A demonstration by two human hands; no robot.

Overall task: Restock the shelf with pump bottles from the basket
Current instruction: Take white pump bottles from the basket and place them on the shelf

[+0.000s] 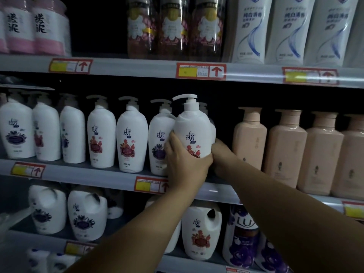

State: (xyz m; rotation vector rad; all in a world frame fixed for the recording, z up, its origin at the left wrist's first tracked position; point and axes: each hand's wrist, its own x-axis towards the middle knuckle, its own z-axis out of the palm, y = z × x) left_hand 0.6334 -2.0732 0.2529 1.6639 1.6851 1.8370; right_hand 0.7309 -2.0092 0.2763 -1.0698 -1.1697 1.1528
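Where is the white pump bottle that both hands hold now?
The white pump bottle is at the middle shelf, centre of the head view, between white bottles and pink bottles.

right hand fingers hidden behind pump bottle | grip perhaps unclear

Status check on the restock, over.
Both hands, left and right, gripping white pump bottle. Bottle at middle shelf front. Pink bottles close right.

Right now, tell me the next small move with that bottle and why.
Probably ease the white pump bottle back into the gap beside the pink bottles; both the left hand and the right hand hold it at the middle shelf front edge.
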